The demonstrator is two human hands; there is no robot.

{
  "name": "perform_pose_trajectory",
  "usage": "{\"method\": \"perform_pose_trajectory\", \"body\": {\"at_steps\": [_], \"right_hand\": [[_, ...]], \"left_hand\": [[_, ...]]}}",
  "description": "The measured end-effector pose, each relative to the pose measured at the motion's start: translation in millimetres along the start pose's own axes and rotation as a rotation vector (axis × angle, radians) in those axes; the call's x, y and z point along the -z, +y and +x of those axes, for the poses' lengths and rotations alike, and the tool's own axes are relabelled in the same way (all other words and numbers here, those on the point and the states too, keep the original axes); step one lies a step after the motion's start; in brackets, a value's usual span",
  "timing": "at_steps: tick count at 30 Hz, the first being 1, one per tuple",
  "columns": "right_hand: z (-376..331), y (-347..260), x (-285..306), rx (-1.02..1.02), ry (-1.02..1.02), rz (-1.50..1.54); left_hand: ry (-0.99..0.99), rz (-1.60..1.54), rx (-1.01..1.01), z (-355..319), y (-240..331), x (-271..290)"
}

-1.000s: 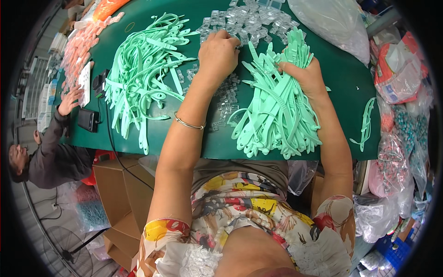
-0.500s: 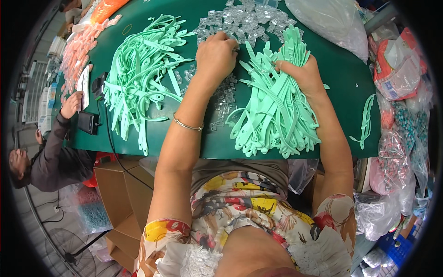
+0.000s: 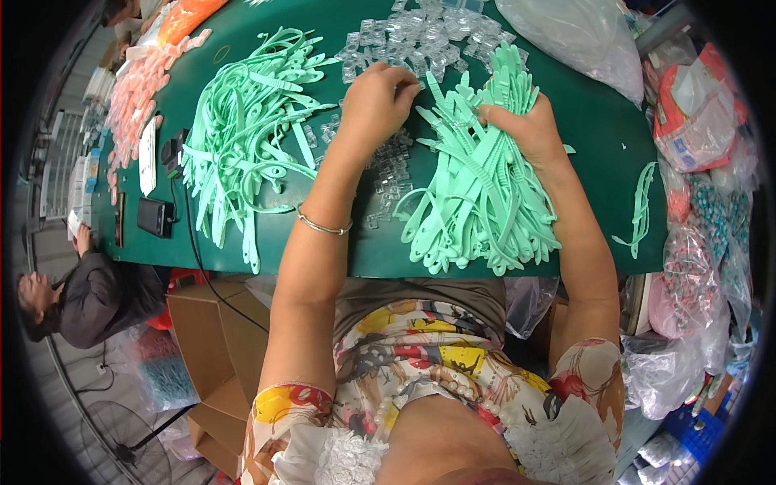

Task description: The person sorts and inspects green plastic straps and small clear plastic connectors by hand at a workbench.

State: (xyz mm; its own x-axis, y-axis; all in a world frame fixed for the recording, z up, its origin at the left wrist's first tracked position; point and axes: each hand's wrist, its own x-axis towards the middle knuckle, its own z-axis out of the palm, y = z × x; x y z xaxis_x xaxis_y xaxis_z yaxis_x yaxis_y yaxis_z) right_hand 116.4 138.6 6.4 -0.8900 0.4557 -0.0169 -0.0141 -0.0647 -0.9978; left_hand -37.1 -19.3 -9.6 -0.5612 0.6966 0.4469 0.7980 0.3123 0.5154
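Note:
My right hand (image 3: 529, 133) is wrapped round the upper part of a thick bundle of mint-green ridged straps (image 3: 485, 202), thumb across the front. The lower ends of the straps fan out toward the table's near edge. My left hand (image 3: 377, 107), with a bracelet on its wrist, is left of the bundle's top, thumb and fingers pinched together; what sits between the fingertips, if anything, is too small to make out. Just beyond it lies a heap of clear plastic clips (image 3: 432, 44). Smaller clear pieces (image 3: 392, 174) are scattered beside my left forearm.
A second heap of green straps (image 3: 250, 133) covers the table's left part. Farther left are pink pieces (image 3: 133, 101), a black box (image 3: 154, 217) with a cable, and a seated co-worker (image 3: 105, 295). Loose straps (image 3: 641, 206) lie at the right; filled plastic bags (image 3: 687, 267) stand past that edge.
My left hand has drawn slightly back from the clear clips, its fingertips now beside the bundle's top. My right hand keeps its grip. The co-worker's hand has left the white object on the table.

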Motion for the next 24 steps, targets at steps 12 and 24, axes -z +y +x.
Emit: {"method": "perform_pose_trajectory", "body": {"at_steps": [12,24], "right_hand": [[2.1,4.3,-0.6,0.110,0.026,-0.071],[0.1,3.6,-3.4,0.123,0.004,-0.078]], "left_hand": [[-0.386,-1.295,0.649,2.0,26.5,10.6],[-0.438,-1.327,0.685,-1.1,31.3,5.3]]}}
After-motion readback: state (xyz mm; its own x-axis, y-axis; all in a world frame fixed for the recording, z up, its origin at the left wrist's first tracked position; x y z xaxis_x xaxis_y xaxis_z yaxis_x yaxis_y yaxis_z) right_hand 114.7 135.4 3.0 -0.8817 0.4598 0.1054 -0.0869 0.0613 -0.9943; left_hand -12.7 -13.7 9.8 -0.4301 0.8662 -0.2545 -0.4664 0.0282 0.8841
